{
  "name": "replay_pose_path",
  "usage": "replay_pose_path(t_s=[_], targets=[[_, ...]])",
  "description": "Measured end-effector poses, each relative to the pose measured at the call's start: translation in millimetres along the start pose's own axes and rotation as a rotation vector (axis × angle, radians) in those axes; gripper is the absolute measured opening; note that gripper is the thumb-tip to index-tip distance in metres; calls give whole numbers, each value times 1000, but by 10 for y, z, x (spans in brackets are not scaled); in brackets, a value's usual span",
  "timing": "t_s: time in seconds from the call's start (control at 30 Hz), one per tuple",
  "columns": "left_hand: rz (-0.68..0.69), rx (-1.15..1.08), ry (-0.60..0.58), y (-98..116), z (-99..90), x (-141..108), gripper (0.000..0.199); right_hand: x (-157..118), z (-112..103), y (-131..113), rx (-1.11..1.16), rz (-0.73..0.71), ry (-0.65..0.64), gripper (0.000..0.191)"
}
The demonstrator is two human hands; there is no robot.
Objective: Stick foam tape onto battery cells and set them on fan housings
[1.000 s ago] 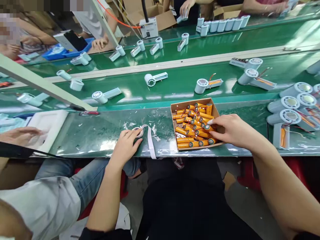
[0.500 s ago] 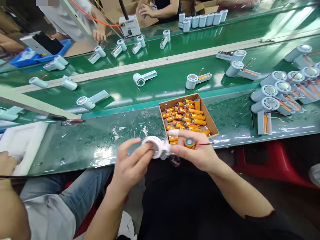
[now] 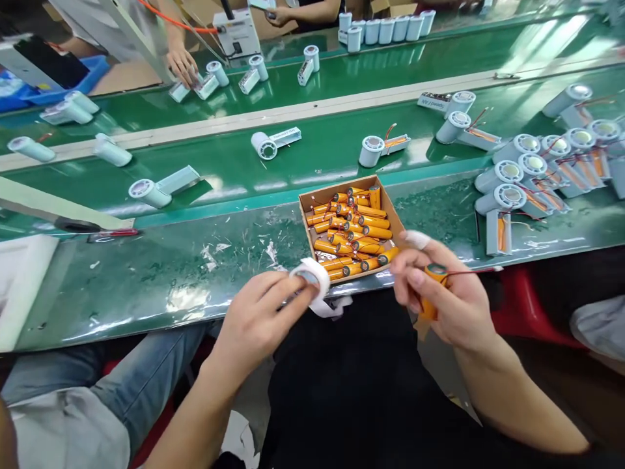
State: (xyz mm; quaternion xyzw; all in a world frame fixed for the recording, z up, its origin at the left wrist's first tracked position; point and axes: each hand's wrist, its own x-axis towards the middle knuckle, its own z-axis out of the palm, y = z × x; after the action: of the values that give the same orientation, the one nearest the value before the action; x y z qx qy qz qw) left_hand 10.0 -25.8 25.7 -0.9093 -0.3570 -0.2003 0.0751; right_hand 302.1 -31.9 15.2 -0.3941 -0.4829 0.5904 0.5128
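Note:
My left hand point(image 3: 256, 319) grips a roll of white tape point(image 3: 321, 280), its fingers hooked through the ring. A loose tape end hangs off the lower right of the roll. Farther right, my right hand point(image 3: 461, 303) is closed around an orange cylindrical battery point(image 3: 430, 307), with a thin dark red wire trailing right from its top. White wrapping covers one fingertip of that hand. Between and beyond my hands stands a shallow cardboard box point(image 3: 399, 225) holding several orange batteries point(image 3: 374, 231) with wires, at the bench edge.
Several pale blue fan bodies point(image 3: 508, 198) with open handles crowd the bench at right. Others lie on the green conveyor point(image 3: 322, 146). Tape scraps point(image 3: 209, 254) litter the bench point(image 3: 161, 273). A white foam block point(image 3: 29, 280) sits at left. Co-workers' hands point(image 3: 181, 65) are across the line.
My hands have moved apart; the right, with the battery, went right, away from the tape roll. A tape end now dangles from the roll. Across the line, a co-worker's hand has reached a fan body.

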Motion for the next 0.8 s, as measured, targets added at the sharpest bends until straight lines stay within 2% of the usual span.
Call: replay_pose_path(t_s=[0.07,0.13,0.23,0.33,0.4,0.47,0.53,0.57,0.63,0.7,0.8], targets=[[115,-24,-35,122,-52,132,25,28,83,-50,134,-70,7,46],[157,-45,-38,227,-61,254,20,68,204,-34,179,-63,-104,51],[208,-35,-73,285,-39,359,14,119,322,103,188,39,-289,61],[273,-3,-100,230,-54,361,14,115,276,205,163,55,-310,60],[287,18,-91,176,-95,348,15,82,192,182,88,59,-296,61],[324,43,-91,142,-140,358,18,53,109,98,-100,92,-299,48],[378,58,-105,139,-170,403,21,56,42,-2,-373,100,-300,18],[402,67,-120,147,-178,433,21,74,15,-44,-474,94,-293,6],[430,92,-136,179,-180,493,21,132,-20,-90,-483,90,-252,8],[419,113,-117,226,-170,533,20,186,-10,-74,-257,85,-140,17],[311,116,1,320,-123,548,16,191,152,62,116,-10,139,36]])
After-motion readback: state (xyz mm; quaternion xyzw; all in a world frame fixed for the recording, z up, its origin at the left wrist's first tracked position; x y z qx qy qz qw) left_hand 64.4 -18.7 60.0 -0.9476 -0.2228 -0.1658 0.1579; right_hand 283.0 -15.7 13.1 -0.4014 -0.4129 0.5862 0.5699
